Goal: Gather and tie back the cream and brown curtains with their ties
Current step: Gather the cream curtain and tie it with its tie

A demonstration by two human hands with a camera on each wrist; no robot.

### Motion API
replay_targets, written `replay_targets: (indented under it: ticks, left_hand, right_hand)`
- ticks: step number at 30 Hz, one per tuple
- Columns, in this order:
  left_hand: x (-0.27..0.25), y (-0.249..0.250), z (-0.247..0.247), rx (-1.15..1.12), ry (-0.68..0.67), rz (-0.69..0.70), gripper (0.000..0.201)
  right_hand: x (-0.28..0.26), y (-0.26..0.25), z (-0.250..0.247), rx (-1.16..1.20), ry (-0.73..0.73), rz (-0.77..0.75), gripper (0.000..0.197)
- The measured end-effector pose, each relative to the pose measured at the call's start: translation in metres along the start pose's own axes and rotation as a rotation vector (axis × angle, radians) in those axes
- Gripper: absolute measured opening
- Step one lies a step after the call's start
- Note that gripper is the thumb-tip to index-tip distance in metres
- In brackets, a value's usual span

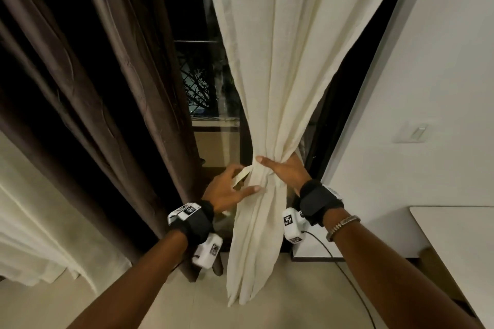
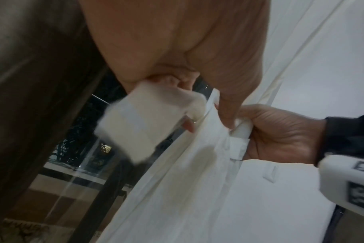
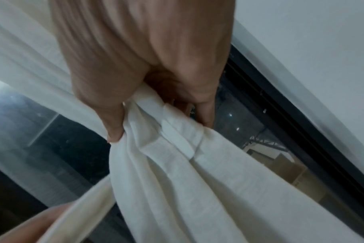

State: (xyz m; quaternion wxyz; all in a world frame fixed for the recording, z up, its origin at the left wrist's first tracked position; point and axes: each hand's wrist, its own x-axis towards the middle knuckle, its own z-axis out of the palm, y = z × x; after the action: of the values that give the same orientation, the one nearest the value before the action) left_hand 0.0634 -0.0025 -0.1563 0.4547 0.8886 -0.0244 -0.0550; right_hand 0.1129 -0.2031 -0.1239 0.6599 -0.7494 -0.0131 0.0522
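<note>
The cream curtain point(image 1: 280, 75) hangs in the middle, bunched into a narrow waist. My right hand point(image 1: 283, 171) wraps round that waist from the right, thumb across the front and fingers behind the cloth point(image 3: 177, 139). My left hand point(image 1: 230, 187) holds the loose end of the cream tie point(image 1: 242, 175) just left of the bunch; in the left wrist view the tie point(image 2: 143, 121) is a blurred flat strip gripped by the fingers, and my right hand point(image 2: 280, 134) shows beyond it. The brown curtain point(image 1: 88, 83) hangs loose at the left.
Dark window glass point(image 1: 205, 83) shows between the curtains. A white wall point(image 1: 427, 75) with a switch plate point(image 1: 411, 133) stands at the right, and a white table point(image 1: 459, 238) juts in at lower right. A cable point(image 1: 344, 270) trails over the pale floor.
</note>
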Motion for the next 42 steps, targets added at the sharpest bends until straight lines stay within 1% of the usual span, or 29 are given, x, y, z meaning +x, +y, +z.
replay_targets:
  ticks: [1, 2, 4, 6, 7, 8, 10, 12, 13, 14, 17, 18, 20, 22, 23, 24, 25, 26, 27, 28, 30, 31, 33, 35, 37, 39, 42]
  left_hand:
    - [-0.01, -0.006, -0.003, -0.026, -0.023, 0.032, 0.066]
    - [-0.02, -0.01, -0.005, -0.042, -0.032, 0.072, 0.06]
    - [-0.042, -0.02, -0.007, -0.045, -0.031, 0.164, 0.054]
    - [-0.057, -0.025, -0.006, -0.033, -0.084, 0.248, 0.042]
    - [-0.061, -0.028, -0.003, -0.014, -0.12, 0.266, 0.037]
    - [-0.062, -0.029, 0.001, -0.001, -0.163, 0.268, 0.036]
    - [-0.061, -0.027, 0.011, 0.006, -0.259, 0.277, 0.051]
    - [-0.056, -0.022, 0.02, 0.082, -0.301, 0.351, 0.064]
    - [-0.052, -0.02, 0.023, 0.153, -0.288, 0.396, 0.063]
    - [-0.048, -0.015, 0.025, 0.232, -0.258, 0.444, 0.057]
    - [-0.042, 0.013, 0.019, 0.485, -0.121, 0.573, 0.033]
    - [-0.042, 0.021, 0.015, 0.564, -0.083, 0.636, 0.03]
    - [-0.039, 0.033, 0.013, 0.734, 0.003, 0.752, 0.04]
    - [-0.035, 0.041, 0.018, 0.834, 0.067, 0.822, 0.041]
    - [-0.031, 0.044, 0.021, 0.806, 0.038, 0.811, 0.04]
    - [-0.025, 0.047, 0.023, 0.72, -0.027, 0.744, 0.038]
    - [-0.018, 0.047, 0.027, 0.608, -0.108, 0.639, 0.036]
    - [-0.011, 0.044, 0.031, 0.525, -0.154, 0.553, 0.03]
    - [-0.003, 0.041, 0.034, 0.456, -0.155, 0.487, 0.024]
    - [0.004, 0.037, 0.037, 0.4, -0.138, 0.434, 0.02]
    - [0.013, 0.035, 0.042, 0.354, -0.124, 0.359, 0.02]
    - [0.017, 0.036, 0.045, 0.361, -0.12, 0.334, 0.022]
    - [0.021, 0.037, 0.048, 0.35, -0.123, 0.27, 0.027]
    - [0.022, 0.036, 0.049, 0.253, -0.139, 0.231, 0.03]
    - [0.023, 0.035, 0.05, 0.208, -0.118, 0.241, 0.032]
    - [0.023, 0.033, 0.05, 0.17, -0.076, 0.27, 0.029]
    - [0.021, 0.031, 0.051, 0.129, -0.062, 0.289, 0.022]
  right_hand:
    - [0.005, 0.002, -0.005, -0.034, 0.014, -0.008, 0.058]
    - [0.01, 0.004, -0.009, -0.062, 0.021, -0.006, 0.064]
    - [0.016, 0.007, -0.014, -0.114, 0.013, 0.001, 0.072]
    - [0.019, 0.007, -0.015, -0.159, -0.005, 0.007, 0.072]
    - [0.021, 0.008, -0.015, -0.169, -0.02, 0.008, 0.07]
    - [0.022, 0.008, -0.013, -0.174, -0.04, 0.008, 0.068]
    - [0.021, 0.007, -0.011, -0.177, -0.101, 0.02, 0.06]
    - [0.021, 0.008, -0.009, -0.176, -0.156, 0.028, 0.059]
    - [0.019, 0.007, -0.01, -0.174, -0.17, 0.032, 0.058]
    - [0.019, 0.008, -0.011, -0.171, -0.179, 0.029, 0.056]
    - [0.013, 0.007, -0.018, -0.166, -0.183, 0.028, 0.044]
    - [0.012, 0.007, -0.021, -0.156, -0.188, 0.026, 0.041]
    - [0.008, 0.005, -0.026, -0.125, -0.195, 0.035, 0.04]
    - [0.005, 0.005, -0.03, -0.076, -0.166, 0.051, 0.041]
    - [0.003, 0.004, -0.031, -0.057, -0.144, 0.061, 0.04]
    - [0.002, 0.004, -0.031, -0.046, -0.13, 0.069, 0.038]
    - [0.001, 0.004, -0.03, -0.044, -0.126, 0.078, 0.037]
    - [0.001, 0.004, -0.029, -0.046, -0.128, 0.085, 0.036]
    - [0.0, 0.004, -0.028, -0.051, -0.129, 0.096, 0.037]
    - [0.001, 0.006, -0.027, -0.057, -0.134, 0.098, 0.043]
    - [0.002, 0.01, -0.028, -0.079, -0.162, 0.1, 0.063]
    - [0.001, 0.009, -0.028, -0.084, -0.182, 0.099, 0.066]
    - [-0.004, 0.004, -0.027, -0.102, -0.209, 0.092, 0.054]
    - [-0.007, 0.001, -0.026, -0.097, -0.21, 0.079, 0.042]
    - [-0.009, -0.001, -0.025, -0.066, -0.195, 0.074, 0.035]
    - [-0.013, -0.002, -0.022, -0.039, -0.184, 0.072, 0.031]
    - [-0.013, 0.0, -0.021, -0.038, -0.166, 0.09, 0.03]
